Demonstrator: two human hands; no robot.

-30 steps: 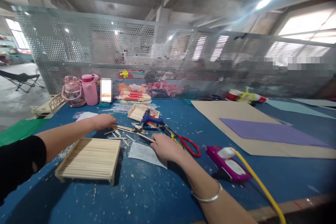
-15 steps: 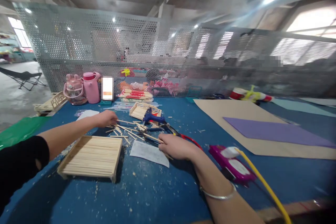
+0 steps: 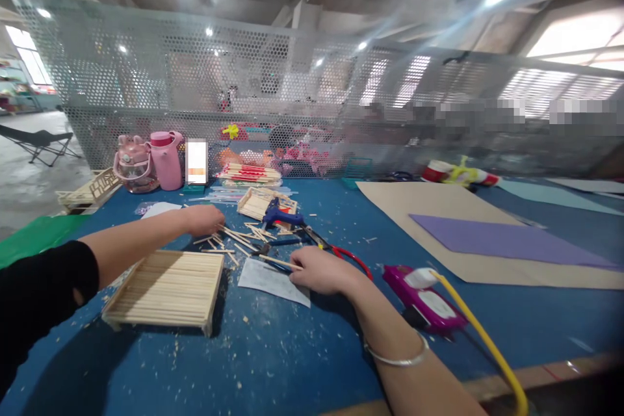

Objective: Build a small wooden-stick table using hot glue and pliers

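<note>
My right hand [image 3: 319, 270] pinches a thin wooden stick [image 3: 279, 262] that points left from its fingertips. It hovers by the right edge of a white paper piece [image 3: 273, 282]. Over the loose pile of wooden sticks [image 3: 238, 238], my left hand [image 3: 205, 220] reaches with fingers bent together; whatever is between them is hidden. A square panel of glued sticks [image 3: 168, 289] on short legs lies below my left forearm. Just beyond the pile, a blue glue gun [image 3: 283, 214] rests against a small stick frame [image 3: 253, 203]. Red-handled pliers [image 3: 348, 258] lie behind my right hand.
A purple power strip [image 3: 424, 302] with a yellow cable is right of my wrist. Beige board [image 3: 390, 198] and a purple sheet [image 3: 487, 240] cover the right side. Pink bottles [image 3: 166, 162] and bundled sticks [image 3: 251, 174] stand along the perforated screen [image 3: 263, 78].
My left hand has moved slightly right, further over the stick pile. The stick in my right hand now lies at a flatter angle. The whole view has shifted a little.
</note>
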